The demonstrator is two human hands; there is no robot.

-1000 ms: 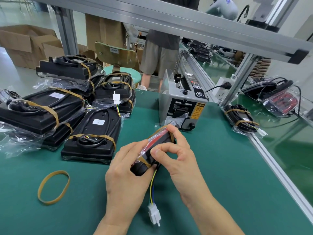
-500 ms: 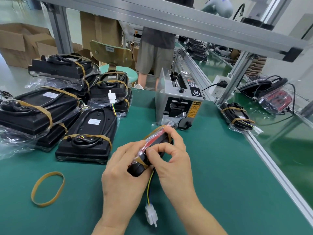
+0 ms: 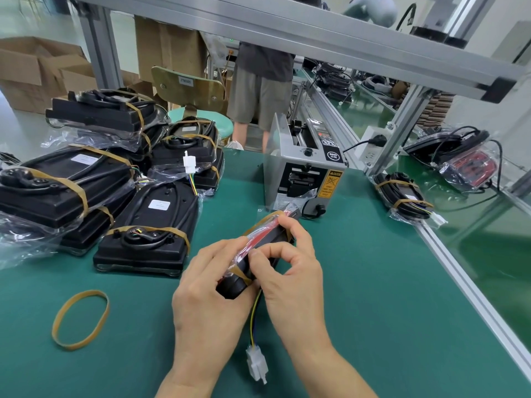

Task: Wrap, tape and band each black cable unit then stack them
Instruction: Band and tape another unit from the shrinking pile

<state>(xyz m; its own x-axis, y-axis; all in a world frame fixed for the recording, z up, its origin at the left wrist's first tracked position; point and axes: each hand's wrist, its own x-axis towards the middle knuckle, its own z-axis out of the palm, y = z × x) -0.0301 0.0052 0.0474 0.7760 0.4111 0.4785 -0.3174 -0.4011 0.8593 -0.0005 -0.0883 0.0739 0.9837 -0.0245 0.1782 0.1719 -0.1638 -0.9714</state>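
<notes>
Unchanged grip | both hands (image 3: pixel 250 282) clutch black cable unit (image 3: pixel 253 262) | dispenser (image 3: pixel 301 173) label: CAUTION

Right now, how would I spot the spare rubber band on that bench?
Start at the green mat, then look to its near left corner, in front of the stacked black units. The loose rubber band lies flat there as an open tan oval; every other band is stretched around a unit.

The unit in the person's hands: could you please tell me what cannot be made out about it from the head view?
- Unit: its underside and middle, hidden by the left hand and right hand.
- Near rubber band: where it runs beneath, hidden by the fingers.
- White connector: its pins, too small.
- Wrapping tape: not discernible on the clear film.
</notes>
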